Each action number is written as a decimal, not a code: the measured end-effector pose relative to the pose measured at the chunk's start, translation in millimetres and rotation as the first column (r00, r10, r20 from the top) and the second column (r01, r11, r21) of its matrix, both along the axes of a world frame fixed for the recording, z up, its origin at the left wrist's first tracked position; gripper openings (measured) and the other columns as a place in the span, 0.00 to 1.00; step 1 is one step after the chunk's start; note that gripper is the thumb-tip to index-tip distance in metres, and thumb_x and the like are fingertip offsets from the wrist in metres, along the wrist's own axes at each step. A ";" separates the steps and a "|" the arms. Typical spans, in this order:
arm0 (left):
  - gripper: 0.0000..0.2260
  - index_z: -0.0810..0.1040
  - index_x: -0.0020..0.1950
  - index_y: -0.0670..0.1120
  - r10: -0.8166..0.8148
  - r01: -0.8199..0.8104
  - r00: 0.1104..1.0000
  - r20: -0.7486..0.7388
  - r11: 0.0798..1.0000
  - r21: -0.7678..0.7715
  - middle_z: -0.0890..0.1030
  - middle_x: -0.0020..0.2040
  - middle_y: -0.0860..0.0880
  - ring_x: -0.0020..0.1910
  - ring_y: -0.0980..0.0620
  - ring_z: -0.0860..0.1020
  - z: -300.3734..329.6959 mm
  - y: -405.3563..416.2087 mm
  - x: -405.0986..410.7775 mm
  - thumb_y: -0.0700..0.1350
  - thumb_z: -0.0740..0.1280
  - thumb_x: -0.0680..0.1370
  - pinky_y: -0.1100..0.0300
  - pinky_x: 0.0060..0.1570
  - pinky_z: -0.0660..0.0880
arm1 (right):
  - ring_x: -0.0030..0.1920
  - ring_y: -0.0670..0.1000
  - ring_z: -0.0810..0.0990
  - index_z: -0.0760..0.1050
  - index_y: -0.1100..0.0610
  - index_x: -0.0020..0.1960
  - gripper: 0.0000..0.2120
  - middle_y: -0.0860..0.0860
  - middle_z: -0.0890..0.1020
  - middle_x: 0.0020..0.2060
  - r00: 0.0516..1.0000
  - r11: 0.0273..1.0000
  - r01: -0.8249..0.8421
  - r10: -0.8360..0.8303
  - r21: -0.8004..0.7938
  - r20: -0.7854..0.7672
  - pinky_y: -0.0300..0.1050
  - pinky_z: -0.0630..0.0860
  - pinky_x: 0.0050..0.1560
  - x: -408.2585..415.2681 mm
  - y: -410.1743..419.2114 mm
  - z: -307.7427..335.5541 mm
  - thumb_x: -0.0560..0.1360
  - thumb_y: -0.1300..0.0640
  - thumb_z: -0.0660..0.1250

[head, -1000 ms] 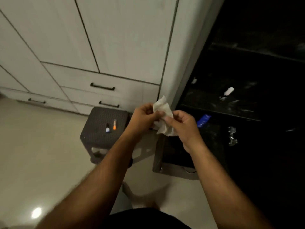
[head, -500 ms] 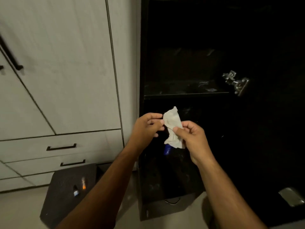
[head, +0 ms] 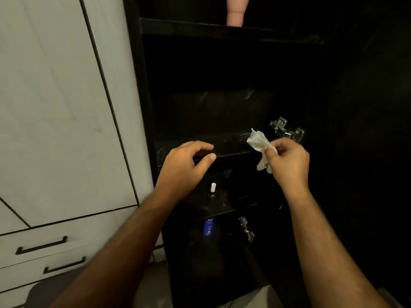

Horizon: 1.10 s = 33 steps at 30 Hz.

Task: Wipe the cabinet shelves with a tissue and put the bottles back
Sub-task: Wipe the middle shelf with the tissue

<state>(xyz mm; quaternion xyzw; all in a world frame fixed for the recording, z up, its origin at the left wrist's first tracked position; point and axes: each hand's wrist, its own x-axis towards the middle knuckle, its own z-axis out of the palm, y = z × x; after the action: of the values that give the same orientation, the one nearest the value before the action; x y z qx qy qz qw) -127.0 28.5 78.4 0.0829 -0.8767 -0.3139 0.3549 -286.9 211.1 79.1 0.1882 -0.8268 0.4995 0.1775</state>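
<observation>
Wiping stage, at its start, as I judge it from the head view. My right hand (head: 289, 162) pinches a crumpled white tissue (head: 259, 144) between thumb and fingertips, just in front of the middle shelf (head: 224, 144) of the dark open cabinet (head: 142, 107); the tissue hangs near the shelf's right end, and I cannot tell whether it touches the board. My left hand (head: 185, 167) is empty, its fingers loosely curled and spread, hovering at the shelf's front lip; contact with the edge is not clear.

The middle shelf looks bare, so I read it as the one to be wiped now. One shelf lower stands a small dark bottle with a white cap (head: 213, 191). Below that, a blue bottle (head: 208, 227) stands on the next level down. A pale object (head: 235, 11) rests on the top shelf; its nature is too cut off to name. Metal hinges (head: 287, 131) project from the cabinet's right side, just beside the tissue.

The next move, in my judgement, calls for pressing the tissue flat on the board and sweeping it along the shelf's length, keeping the paper clear of the hinge so it does not snag or tear. The bottles inside remain to be dealt with when their shelves are wiped.
</observation>
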 end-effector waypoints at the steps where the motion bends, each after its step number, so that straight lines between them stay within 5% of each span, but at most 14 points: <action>1: 0.12 0.79 0.60 0.55 0.021 -0.020 1.000 0.018 0.999 -0.039 0.77 0.52 0.63 0.50 0.73 0.74 1.8 -3.0 -7.7 0.53 0.67 0.77 0.76 0.47 0.69 | 0.34 0.43 0.80 0.79 0.48 0.40 0.04 0.41 0.80 0.34 0.997 0.998 0.020 -0.015 0.057 -0.073 0.37 0.77 0.35 -13.1 -4.4 6.5 0.73 0.55 0.70; 5: 0.14 0.79 0.59 0.57 0.101 -0.091 0.992 0.079 0.988 -0.124 0.74 0.51 0.66 0.47 0.72 0.72 6.1 -11.8 -37.8 0.57 0.63 0.76 0.76 0.45 0.64 | 0.39 0.46 0.76 0.82 0.56 0.44 0.03 0.48 0.78 0.41 0.936 0.956 0.070 0.036 0.284 -0.351 0.41 0.74 0.41 -53.9 -32.8 21.4 0.72 0.62 0.71; 10: 0.12 0.80 0.58 0.56 0.128 -0.115 0.986 0.108 0.986 -0.117 0.79 0.55 0.60 0.52 0.65 0.75 4.6 -18.6 -61.8 0.56 0.66 0.76 0.69 0.50 0.69 | 0.49 0.57 0.80 0.84 0.60 0.47 0.08 0.54 0.83 0.46 0.913 0.793 -0.123 0.327 0.597 -0.246 0.47 0.76 0.50 -69.7 -53.0 4.3 0.74 0.63 0.66; 14: 0.11 0.80 0.58 0.55 0.124 -0.103 0.981 0.149 0.985 -0.140 0.80 0.55 0.58 0.51 0.63 0.76 2.7 -22.0 -71.7 0.55 0.68 0.77 0.67 0.50 0.70 | 0.64 0.53 0.74 0.79 0.49 0.61 0.21 0.47 0.80 0.61 0.893 0.715 -0.337 0.450 0.613 -0.034 0.51 0.68 0.66 -71.5 -44.9 -0.6 0.79 0.40 0.55; 17: 0.11 0.80 0.58 0.54 0.103 -0.078 0.980 0.172 0.986 -0.147 0.80 0.55 0.57 0.52 0.60 0.77 6.0 -25.8 -76.4 0.54 0.68 0.77 0.64 0.51 0.73 | 0.78 0.48 0.51 0.64 0.49 0.75 0.44 0.46 0.61 0.77 0.853 0.619 -0.490 0.485 0.614 0.192 0.49 0.49 0.76 -65.4 -44.2 -0.8 0.71 0.25 0.39; 21: 0.11 0.81 0.57 0.53 0.040 -0.018 0.983 0.177 0.992 -0.126 0.80 0.54 0.58 0.51 0.62 0.77 6.3 -31.8 -79.3 0.54 0.69 0.76 0.74 0.49 0.67 | 0.77 0.41 0.38 0.46 0.46 0.79 0.48 0.43 0.45 0.79 0.861 0.538 -0.469 0.457 0.701 0.224 0.50 0.39 0.78 -50.6 -47.5 1.0 0.66 0.23 0.32; 28: 0.10 0.82 0.56 0.53 -0.051 0.054 0.988 0.143 0.998 -0.021 0.79 0.52 0.62 0.50 0.67 0.75 -3.3 -38.4 -75.1 0.53 0.70 0.76 0.80 0.48 0.64 | 0.76 0.39 0.39 0.48 0.50 0.80 0.56 0.43 0.46 0.79 0.912 0.559 -0.402 0.312 0.725 0.265 0.42 0.37 0.75 -29.7 -20.6 -1.8 0.61 0.18 0.29; 33: 0.11 0.82 0.57 0.52 -0.091 0.091 0.989 0.120 0.996 0.002 0.77 0.49 0.62 0.38 0.73 0.73 -5.3 -36.4 -72.8 0.53 0.70 0.76 0.75 0.42 0.64 | 0.78 0.47 0.40 0.47 0.56 0.80 0.58 0.50 0.46 0.79 0.951 0.583 -0.297 0.108 0.756 0.290 0.46 0.38 0.75 -42.7 -43.4 9.0 0.61 0.20 0.30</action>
<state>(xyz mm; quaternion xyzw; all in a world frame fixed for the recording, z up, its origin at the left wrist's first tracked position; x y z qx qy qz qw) -199.8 -7.9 73.1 0.0609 -0.8998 -0.3228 0.2872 -329.6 167.6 88.1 0.2860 -0.9484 0.1162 -0.0719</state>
